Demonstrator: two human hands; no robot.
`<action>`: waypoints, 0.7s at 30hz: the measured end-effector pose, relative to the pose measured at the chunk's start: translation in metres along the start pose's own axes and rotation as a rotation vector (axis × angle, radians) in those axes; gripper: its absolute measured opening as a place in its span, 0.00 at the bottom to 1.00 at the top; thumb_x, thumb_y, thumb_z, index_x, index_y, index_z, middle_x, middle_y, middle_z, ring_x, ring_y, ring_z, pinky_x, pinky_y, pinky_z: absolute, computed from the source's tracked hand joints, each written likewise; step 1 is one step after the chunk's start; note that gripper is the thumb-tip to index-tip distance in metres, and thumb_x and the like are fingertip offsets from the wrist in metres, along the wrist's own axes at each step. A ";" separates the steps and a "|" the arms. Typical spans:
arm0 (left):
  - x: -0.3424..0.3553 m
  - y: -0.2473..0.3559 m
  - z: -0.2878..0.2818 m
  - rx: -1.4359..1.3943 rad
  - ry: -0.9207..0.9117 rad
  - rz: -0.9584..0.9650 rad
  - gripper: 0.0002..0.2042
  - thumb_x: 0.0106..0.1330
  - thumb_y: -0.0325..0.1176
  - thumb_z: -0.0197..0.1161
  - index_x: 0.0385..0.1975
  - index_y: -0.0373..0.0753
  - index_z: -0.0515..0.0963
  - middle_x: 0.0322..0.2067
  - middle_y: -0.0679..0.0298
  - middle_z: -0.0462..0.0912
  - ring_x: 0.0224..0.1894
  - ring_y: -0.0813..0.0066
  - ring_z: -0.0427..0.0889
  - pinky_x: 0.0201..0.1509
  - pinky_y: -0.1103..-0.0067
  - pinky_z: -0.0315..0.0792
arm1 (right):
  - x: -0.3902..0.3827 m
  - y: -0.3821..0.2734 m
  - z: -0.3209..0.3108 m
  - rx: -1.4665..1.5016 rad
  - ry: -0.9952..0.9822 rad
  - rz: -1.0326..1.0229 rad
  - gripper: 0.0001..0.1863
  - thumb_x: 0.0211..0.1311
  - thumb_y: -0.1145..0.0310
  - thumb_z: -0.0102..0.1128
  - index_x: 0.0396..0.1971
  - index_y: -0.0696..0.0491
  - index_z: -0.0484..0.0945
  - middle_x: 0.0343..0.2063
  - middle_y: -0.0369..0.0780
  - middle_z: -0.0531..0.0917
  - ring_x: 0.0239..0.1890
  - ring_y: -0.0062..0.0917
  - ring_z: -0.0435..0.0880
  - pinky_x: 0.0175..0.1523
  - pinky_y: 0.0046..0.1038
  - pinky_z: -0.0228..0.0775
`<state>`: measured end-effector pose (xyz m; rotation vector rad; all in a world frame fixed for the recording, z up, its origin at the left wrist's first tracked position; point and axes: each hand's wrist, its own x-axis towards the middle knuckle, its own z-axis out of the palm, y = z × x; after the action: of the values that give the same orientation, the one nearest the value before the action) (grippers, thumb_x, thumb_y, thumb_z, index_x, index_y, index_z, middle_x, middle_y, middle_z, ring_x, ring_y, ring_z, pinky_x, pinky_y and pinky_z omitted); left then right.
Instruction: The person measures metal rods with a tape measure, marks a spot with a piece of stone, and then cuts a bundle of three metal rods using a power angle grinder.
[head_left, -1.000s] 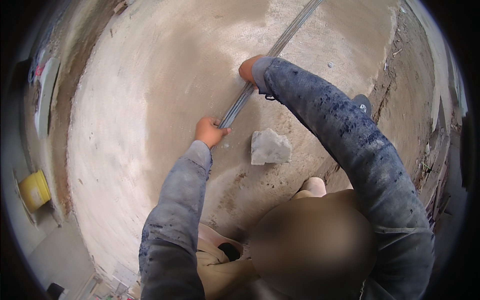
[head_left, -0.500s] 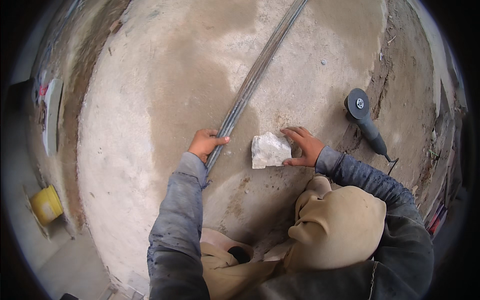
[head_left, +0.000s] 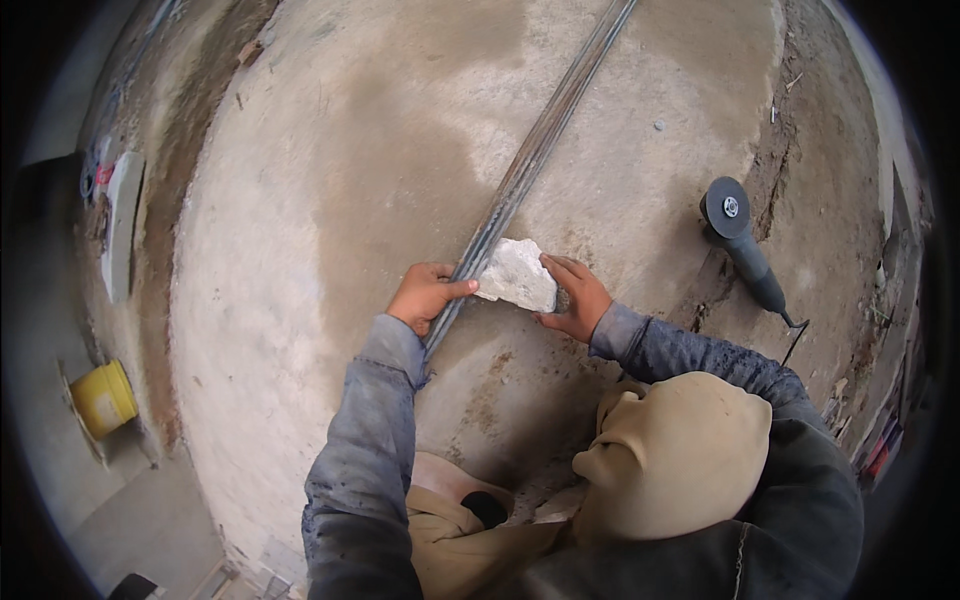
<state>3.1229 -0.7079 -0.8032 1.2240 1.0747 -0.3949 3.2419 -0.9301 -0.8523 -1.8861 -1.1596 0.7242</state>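
The left hand [head_left: 422, 297] grips the near end of a bundle of long metal rods [head_left: 545, 135], thumb across the top; the bundle slants away to the far right over the concrete floor [head_left: 400, 150]. The right hand [head_left: 578, 297] clasps the right side of a pale stone chunk [head_left: 518, 272]. The chunk's left edge meets the bundle; whether it reaches underneath, I cannot tell. Farther right lies 1 angle grinder [head_left: 745, 250].
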 end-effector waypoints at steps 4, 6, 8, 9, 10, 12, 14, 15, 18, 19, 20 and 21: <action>-0.008 0.006 0.002 0.032 0.002 0.037 0.16 0.47 0.25 0.67 0.34 0.23 0.73 0.28 0.57 0.78 0.27 0.75 0.76 0.30 0.81 0.71 | 0.041 -0.007 0.022 0.072 0.086 0.050 0.40 0.39 0.63 0.68 0.53 0.62 0.60 0.50 0.51 0.67 0.54 0.42 0.64 0.58 0.33 0.58; -0.010 0.001 -0.002 0.017 -0.011 0.046 0.15 0.47 0.26 0.67 0.33 0.24 0.74 0.27 0.58 0.78 0.26 0.76 0.76 0.29 0.81 0.70 | 0.047 -0.017 0.028 0.123 0.112 0.133 0.40 0.39 0.63 0.68 0.53 0.62 0.60 0.50 0.51 0.66 0.54 0.42 0.64 0.58 0.32 0.58; -0.007 -0.002 0.000 0.009 0.006 0.042 0.15 0.48 0.26 0.67 0.33 0.25 0.74 0.26 0.59 0.78 0.25 0.77 0.75 0.28 0.82 0.70 | 0.050 -0.018 0.030 0.149 0.145 0.131 0.41 0.39 0.63 0.69 0.53 0.62 0.60 0.51 0.52 0.65 0.55 0.41 0.64 0.58 0.32 0.58; -0.006 -0.004 0.001 0.003 0.016 0.039 0.14 0.48 0.26 0.67 0.32 0.25 0.74 0.25 0.59 0.77 0.25 0.78 0.75 0.28 0.82 0.70 | 0.050 -0.018 0.032 0.163 0.159 0.130 0.41 0.39 0.63 0.69 0.53 0.62 0.59 0.51 0.52 0.65 0.55 0.41 0.64 0.58 0.32 0.58; -0.005 -0.007 0.000 0.017 0.007 0.025 0.14 0.48 0.27 0.67 0.32 0.25 0.74 0.25 0.60 0.77 0.25 0.78 0.75 0.27 0.82 0.69 | 0.050 -0.015 0.035 0.153 0.138 0.113 0.41 0.39 0.62 0.69 0.54 0.61 0.59 0.52 0.51 0.64 0.55 0.41 0.64 0.58 0.33 0.58; 0.001 -0.014 0.004 0.037 -0.024 -0.002 0.14 0.49 0.27 0.67 0.32 0.25 0.74 0.24 0.60 0.77 0.25 0.78 0.75 0.27 0.83 0.69 | 0.045 -0.006 0.034 0.119 0.093 0.088 0.42 0.39 0.61 0.69 0.55 0.59 0.58 0.52 0.51 0.63 0.55 0.40 0.64 0.58 0.34 0.59; 0.005 -0.016 -0.003 0.029 -0.079 -0.043 0.15 0.49 0.29 0.67 0.33 0.26 0.75 0.24 0.61 0.77 0.25 0.78 0.75 0.28 0.83 0.69 | 0.046 0.001 0.028 0.130 0.042 0.045 0.41 0.41 0.62 0.68 0.55 0.58 0.58 0.53 0.50 0.63 0.55 0.40 0.63 0.58 0.33 0.59; 0.006 -0.017 -0.006 0.024 -0.102 -0.062 0.15 0.49 0.30 0.67 0.33 0.26 0.75 0.24 0.61 0.78 0.25 0.78 0.74 0.28 0.83 0.69 | 0.046 0.001 0.023 0.137 0.014 0.020 0.40 0.41 0.63 0.68 0.55 0.57 0.58 0.53 0.49 0.62 0.55 0.40 0.63 0.58 0.33 0.59; 0.009 -0.017 -0.005 0.225 -0.094 -0.003 0.15 0.51 0.33 0.66 0.34 0.28 0.75 0.25 0.61 0.78 0.25 0.79 0.74 0.30 0.82 0.68 | 0.031 0.008 -0.009 0.161 -0.043 0.121 0.35 0.45 0.67 0.64 0.55 0.54 0.60 0.53 0.47 0.63 0.55 0.39 0.64 0.57 0.32 0.59; 0.013 -0.014 -0.005 0.183 -0.125 -0.017 0.16 0.52 0.35 0.65 0.34 0.28 0.76 0.25 0.61 0.79 0.25 0.79 0.74 0.31 0.82 0.68 | 0.023 0.015 -0.027 0.086 -0.002 0.084 0.33 0.45 0.69 0.62 0.54 0.53 0.61 0.53 0.48 0.64 0.55 0.40 0.64 0.58 0.33 0.58; 0.013 -0.009 -0.005 0.141 -0.153 -0.032 0.16 0.53 0.36 0.65 0.34 0.29 0.76 0.25 0.62 0.79 0.25 0.80 0.74 0.31 0.82 0.68 | 0.013 0.020 -0.047 0.013 0.039 0.044 0.32 0.45 0.71 0.60 0.54 0.52 0.61 0.52 0.48 0.64 0.55 0.40 0.63 0.58 0.34 0.58; 0.014 -0.008 -0.005 0.096 -0.186 -0.048 0.16 0.54 0.37 0.64 0.34 0.29 0.76 0.25 0.62 0.79 0.25 0.80 0.74 0.32 0.83 0.68 | 0.003 0.021 -0.070 -0.116 0.107 0.017 0.31 0.45 0.72 0.59 0.53 0.52 0.62 0.51 0.48 0.65 0.55 0.40 0.64 0.57 0.34 0.58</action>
<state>3.1216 -0.7026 -0.8191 1.2218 0.9355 -0.5918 3.3078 -0.9556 -0.8334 -2.0074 -1.1399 0.5680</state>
